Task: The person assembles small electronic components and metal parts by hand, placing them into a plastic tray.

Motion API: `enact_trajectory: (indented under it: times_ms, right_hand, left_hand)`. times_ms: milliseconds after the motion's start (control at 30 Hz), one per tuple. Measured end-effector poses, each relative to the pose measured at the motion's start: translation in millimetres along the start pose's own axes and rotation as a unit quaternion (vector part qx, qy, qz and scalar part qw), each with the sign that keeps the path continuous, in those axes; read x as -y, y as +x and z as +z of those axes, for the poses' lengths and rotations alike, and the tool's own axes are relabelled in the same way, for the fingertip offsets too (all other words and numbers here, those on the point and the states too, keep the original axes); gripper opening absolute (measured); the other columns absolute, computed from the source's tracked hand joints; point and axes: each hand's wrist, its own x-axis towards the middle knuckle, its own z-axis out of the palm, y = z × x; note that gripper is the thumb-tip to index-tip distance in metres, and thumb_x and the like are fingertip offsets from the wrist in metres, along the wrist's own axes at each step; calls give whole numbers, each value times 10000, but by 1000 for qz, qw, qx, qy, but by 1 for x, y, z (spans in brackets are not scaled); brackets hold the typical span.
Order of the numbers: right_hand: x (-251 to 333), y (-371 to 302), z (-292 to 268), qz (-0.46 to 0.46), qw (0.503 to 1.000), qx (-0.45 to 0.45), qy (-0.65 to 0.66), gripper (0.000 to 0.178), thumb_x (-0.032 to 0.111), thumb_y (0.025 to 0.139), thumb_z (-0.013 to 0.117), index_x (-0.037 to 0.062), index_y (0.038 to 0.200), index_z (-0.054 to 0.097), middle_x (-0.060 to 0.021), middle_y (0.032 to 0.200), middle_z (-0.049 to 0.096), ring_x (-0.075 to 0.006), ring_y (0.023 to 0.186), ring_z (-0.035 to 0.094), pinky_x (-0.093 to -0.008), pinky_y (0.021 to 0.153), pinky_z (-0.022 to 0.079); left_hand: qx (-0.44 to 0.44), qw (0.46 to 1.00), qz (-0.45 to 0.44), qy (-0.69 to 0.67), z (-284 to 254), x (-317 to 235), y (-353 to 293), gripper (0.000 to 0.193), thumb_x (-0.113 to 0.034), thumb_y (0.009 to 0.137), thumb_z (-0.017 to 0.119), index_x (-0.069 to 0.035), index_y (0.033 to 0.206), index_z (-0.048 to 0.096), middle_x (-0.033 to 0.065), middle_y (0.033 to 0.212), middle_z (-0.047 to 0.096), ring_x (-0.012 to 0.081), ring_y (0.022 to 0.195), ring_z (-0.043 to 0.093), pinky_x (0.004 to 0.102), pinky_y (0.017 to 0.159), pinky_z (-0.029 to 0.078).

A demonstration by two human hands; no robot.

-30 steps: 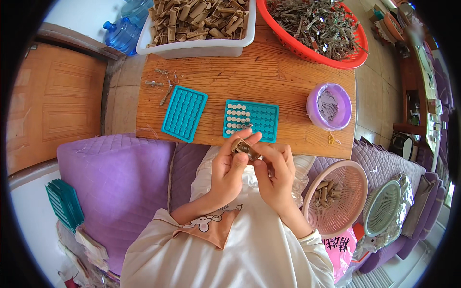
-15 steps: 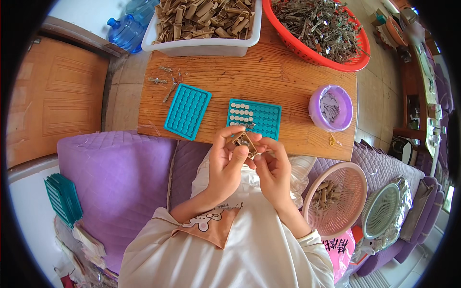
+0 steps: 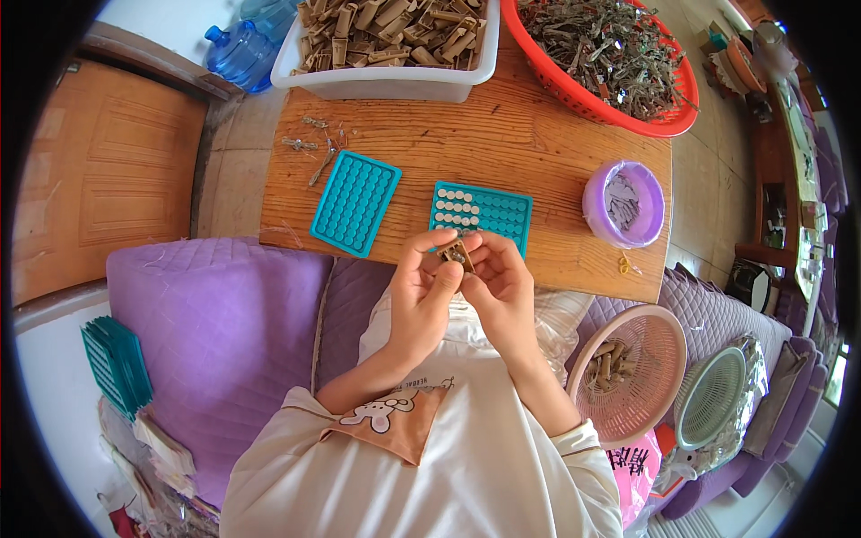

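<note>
Just above my lap at the table's near edge, both hands hold a small brown plastic casing point(image 3: 456, 255) with small metallic parts inside its open side. My left hand point(image 3: 421, 305) pinches it from the left with thumb and fingers. From the right, my right hand point(image 3: 504, 296) closes on it, its thumb pressing near the casing's lower edge. The finer parts inside are too small to make out. Right behind my fingers lies a teal tray point(image 3: 507, 213) with rows of white round discs point(image 3: 458, 207) in its left part. Another teal tray point(image 3: 356, 204) lies to the left, tilted.
At the table's back stand a white bin point(image 3: 386, 88) of brown casings and a red basket point(image 3: 574, 100) of metallic parts. A purple tub point(image 3: 652, 211) sits at right. Beside me are a pink basket point(image 3: 659, 377), a green basket point(image 3: 708, 408) and stacked teal trays point(image 3: 117, 363).
My right hand has closed in on the casing, and its thumb has shifted left and up against it. The thin pale piece by the right fingertips no longer shows. The view has shifted slightly.
</note>
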Motion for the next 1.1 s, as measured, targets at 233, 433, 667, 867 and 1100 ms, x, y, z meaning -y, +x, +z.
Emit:
enact_trajectory:
  times_ms: [233,433,667,867,1100]
  right_hand:
    - [-16,15,-9,27,998,15,-61,255,-52,715,528,-16,966,503,-85,871,563,-125,825,542,-271,741,452]
    - [-11,48,-30,-47,954,88,-283,288,37,726,592,15,1004,517,-76,843,583,-144,789,553,-266,662,461]
    - [-36,73,-40,-214,793,-60,-567,218,59,717,579,67,933,549,-82,800,587,-235,725,551,-315,591,458]
    - [-33,75,-37,-219,779,-32,-587,195,56,716,570,68,908,538,-62,746,577,-236,706,537,-328,574,452]
    - [-32,74,-32,-230,792,-21,-566,219,48,705,577,62,917,521,-65,733,568,-237,717,541,-334,564,450]
  left_hand:
    - [-2,991,-11,133,-14,15,-10,225,-57,856,435,-21,1076,406,108,1008,531,107,858,526,234,754,443]
    - [-79,992,-96,-12,-38,5,-1,274,-195,860,453,-61,1091,391,138,1017,533,221,944,541,297,754,489]
    - [-70,987,-140,28,-48,-8,10,372,-202,823,525,-32,1129,403,131,956,559,221,863,578,295,734,494]
    - [-33,987,-156,8,-49,-7,10,398,-187,795,565,-3,1123,434,123,927,565,211,842,585,282,715,502]
    - [-37,983,-182,-3,-53,-7,11,385,-171,791,569,5,1109,442,120,909,571,206,824,591,275,700,508]
